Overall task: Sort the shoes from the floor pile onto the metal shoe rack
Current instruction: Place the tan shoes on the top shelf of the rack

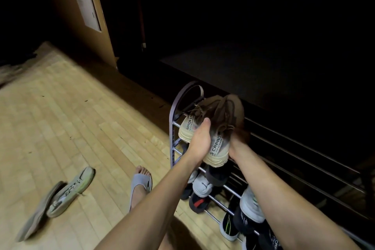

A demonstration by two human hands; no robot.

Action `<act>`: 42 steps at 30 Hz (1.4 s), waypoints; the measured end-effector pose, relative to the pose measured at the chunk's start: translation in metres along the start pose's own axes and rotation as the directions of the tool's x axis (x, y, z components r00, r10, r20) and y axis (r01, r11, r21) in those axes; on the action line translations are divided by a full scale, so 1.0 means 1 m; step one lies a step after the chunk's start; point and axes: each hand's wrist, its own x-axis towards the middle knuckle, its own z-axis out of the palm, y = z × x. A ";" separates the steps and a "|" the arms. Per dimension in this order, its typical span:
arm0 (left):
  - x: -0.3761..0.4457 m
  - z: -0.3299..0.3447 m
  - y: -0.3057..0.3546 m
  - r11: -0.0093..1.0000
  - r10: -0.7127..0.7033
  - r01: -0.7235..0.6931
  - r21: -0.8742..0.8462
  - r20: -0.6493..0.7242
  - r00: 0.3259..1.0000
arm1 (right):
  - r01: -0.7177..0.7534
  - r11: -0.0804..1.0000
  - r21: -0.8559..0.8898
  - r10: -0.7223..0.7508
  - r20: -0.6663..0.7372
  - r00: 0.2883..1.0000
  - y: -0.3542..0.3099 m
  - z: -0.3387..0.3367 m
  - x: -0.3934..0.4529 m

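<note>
Two brown sneakers with cream soles [218,126] are held side by side at the top left end of the metal shoe rack [174,119]. My left hand [199,140] grips the pair from the left, its thumb pressed between the two shoes. My right hand [236,144] holds the right shoe from the right side and is mostly hidden behind it. On the wooden floor at lower left lies a pale green-white sneaker [71,191] beside a grey shoe [38,211] turned on its side.
Lower rack shelves hold several shoes: white sneakers [203,185], [251,205] and dark ones [198,202]. My foot in a grey slipper [140,183] stands on the floor by the rack. A dark wall or counter runs behind the rack; a wall panel [88,11] is far left.
</note>
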 end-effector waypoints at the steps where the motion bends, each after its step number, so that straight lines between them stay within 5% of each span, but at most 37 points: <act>1: 0.004 0.001 0.002 1.000 0.008 -0.009 0.018 0.008 1.000 | 0.017 1.000 -0.015 -0.017 -0.007 1.000 -0.002 0.002 0.000; 6: 0.020 0.012 0.005 0.974 0.081 -0.080 0.213 0.000 0.997 | 0.102 0.988 -0.119 -0.117 -0.131 0.984 -0.005 0.007 0.008; 16: 0.050 0.024 0.008 0.973 0.121 -0.112 0.201 -0.031 0.992 | -0.013 0.998 0.056 0.012 0.013 1.000 -0.053 -0.001 -0.060; 30: 0.027 0.014 0.017 0.926 0.097 -0.100 0.364 0.026 0.995 | 0.079 0.988 -0.136 -0.058 0.152 0.987 -0.065 -0.018 -0.075; 42: -0.039 -0.077 0.099 0.958 0.269 -0.217 0.190 -0.313 0.911 | 0.384 0.761 -0.523 -0.295 0.249 0.922 -0.144 -0.004 -0.157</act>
